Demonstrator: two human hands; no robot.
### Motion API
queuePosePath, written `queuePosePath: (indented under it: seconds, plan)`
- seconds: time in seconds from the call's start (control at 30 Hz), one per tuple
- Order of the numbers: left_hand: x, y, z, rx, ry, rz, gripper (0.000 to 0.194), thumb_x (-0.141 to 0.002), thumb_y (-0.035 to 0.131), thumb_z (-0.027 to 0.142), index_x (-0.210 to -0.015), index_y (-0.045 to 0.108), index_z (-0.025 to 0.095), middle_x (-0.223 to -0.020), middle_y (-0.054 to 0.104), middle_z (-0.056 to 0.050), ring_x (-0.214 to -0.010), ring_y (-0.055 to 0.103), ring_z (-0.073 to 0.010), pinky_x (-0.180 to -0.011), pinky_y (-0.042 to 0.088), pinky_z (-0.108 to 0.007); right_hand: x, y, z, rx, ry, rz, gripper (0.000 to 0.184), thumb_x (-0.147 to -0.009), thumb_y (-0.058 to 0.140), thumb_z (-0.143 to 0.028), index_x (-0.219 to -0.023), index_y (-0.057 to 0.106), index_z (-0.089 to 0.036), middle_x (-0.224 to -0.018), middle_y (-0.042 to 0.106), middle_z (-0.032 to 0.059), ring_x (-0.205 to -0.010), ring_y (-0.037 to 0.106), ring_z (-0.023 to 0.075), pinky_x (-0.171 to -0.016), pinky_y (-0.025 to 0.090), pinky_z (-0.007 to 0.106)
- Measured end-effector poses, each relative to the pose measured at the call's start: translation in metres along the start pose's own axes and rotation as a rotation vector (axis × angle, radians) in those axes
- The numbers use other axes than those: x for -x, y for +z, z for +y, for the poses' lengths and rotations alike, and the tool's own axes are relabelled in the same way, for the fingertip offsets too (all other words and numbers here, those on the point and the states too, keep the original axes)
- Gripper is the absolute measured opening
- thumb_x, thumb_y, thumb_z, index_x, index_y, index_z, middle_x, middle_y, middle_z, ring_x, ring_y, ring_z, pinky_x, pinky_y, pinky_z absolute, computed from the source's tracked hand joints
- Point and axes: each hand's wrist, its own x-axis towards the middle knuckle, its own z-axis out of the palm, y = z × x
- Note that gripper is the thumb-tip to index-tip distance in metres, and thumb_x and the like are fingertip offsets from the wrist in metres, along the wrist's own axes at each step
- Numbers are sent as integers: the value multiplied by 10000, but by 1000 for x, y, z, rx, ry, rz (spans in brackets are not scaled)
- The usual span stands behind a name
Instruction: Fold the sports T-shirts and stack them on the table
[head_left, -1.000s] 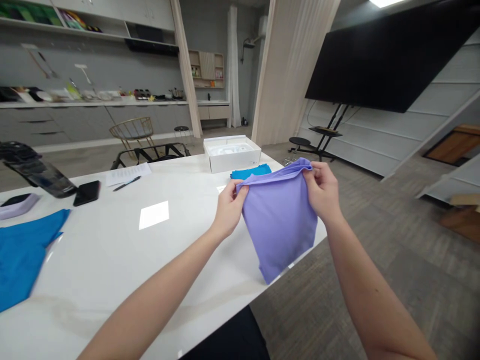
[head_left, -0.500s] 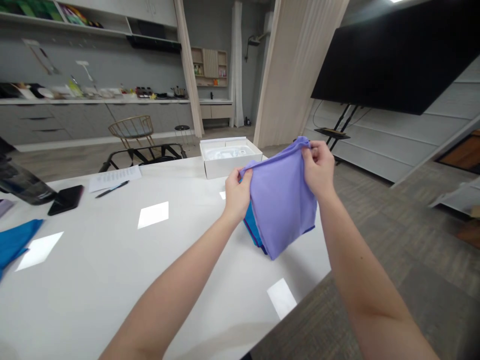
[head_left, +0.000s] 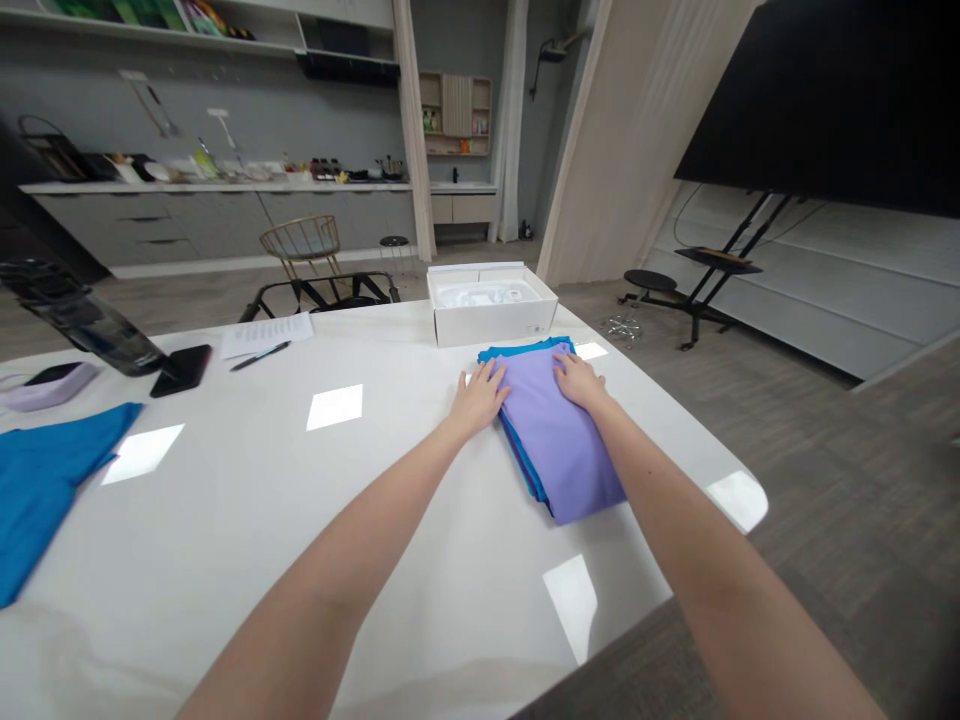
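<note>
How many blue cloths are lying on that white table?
2 show. One blue cloth lies at the table's left edge. Another sits in the stack under the purple cloth that both hands press, beside the white box. More may hide beneath.

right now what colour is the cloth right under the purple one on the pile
Teal blue: its edge peeks out from under the purple cloth, seen in the head view.

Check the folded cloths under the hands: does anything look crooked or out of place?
Only slightly. The purple cloth lies flat under the left hand and right hand, but not square on the blue cloth beneath, whose edges show at the far and left sides. No spill or damage shows.
</note>
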Motion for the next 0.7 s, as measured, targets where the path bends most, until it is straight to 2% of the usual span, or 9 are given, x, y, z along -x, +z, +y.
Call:
queuePosePath:
  seconds: [0.1, 0.2, 0.3, 0.37, 0.5, 0.6, 0.7]
  plan:
    - [9, -10, 2, -49, 12, 2, 565, -1044, 330, 473, -1562, 351, 249, -1661, 260, -106, -1532, 229, -295, -1214, 220, -592, 5, -10, -13, 33, -66, 110, 437, -1008, 412, -382, -1409, 528, -255, -1549, 402, 141, -1400, 377, 355, -1100, 307, 692]
    - [23, -24, 1, -94, 59, 52, 559, -1045, 345, 442, -1562, 348, 230, -1661, 257, -115, -1530, 233, -287, -1220, 217, -579, 17, -16, -39, 10, -229, 185, 376, -989, 476, -353, -1310, 604, -204, -1443, 504, 156, -1324, 465, 321, -1114, 375, 545]
    - [47, -38, -6, -123, 109, 123, 540, -1041, 371, 400, -1553, 358, 229, -1657, 268, -111, -1525, 245, -276, -1232, 190, -564, 34, -11, -72, -89, -448, 200, 293, -979, 503, -294, -1206, 650, -184, -1307, 597, 127, -1232, 544, 252, -1092, 417, 389]
    - [68, -45, -18, -113, 102, 151, 527, -1029, 407, 371, -1537, 380, 236, -1641, 309, -108, -1513, 271, -271, -1235, 195, -545, 48, 0, -97, -154, -556, 190, 240, -977, 508, -267, -1131, 672, -183, -1213, 641, 105, -1181, 574, 225, -1071, 424, 344]
    - [121, -53, -63, -58, -36, 152, 527, -983, 478, 294, -1500, 412, 221, -1605, 367, -125, -1475, 338, -277, -1211, 255, -540, 80, 37, -158, -236, -626, 92, 196, -978, 522, -254, -1049, 690, -181, -1083, 683, 88, -1020, 626, 199, -949, 463, 304]
    - [165, -60, -110, -26, -165, 133, 475, -959, 488, 245, -1433, 476, 215, -1551, 437, -134, -1429, 407, -274, -1192, 284, -543, 108, 74, -216, -282, -648, -52, 174, -966, 552, -249, -1050, 693, -190, -1027, 706, 60, -880, 638, 167, -856, 466, 273]
    - [209, -73, -160, 10, -259, 161, 407, -936, 492, 205, -1337, 555, 193, -1479, 505, -140, -1383, 464, -265, -1173, 326, -499, 135, 108, -278, -317, -680, -142, 175, -965, 560, -266, -1049, 702, -209, -992, 718, 40, -840, 636, 156, -824, 457, 259]
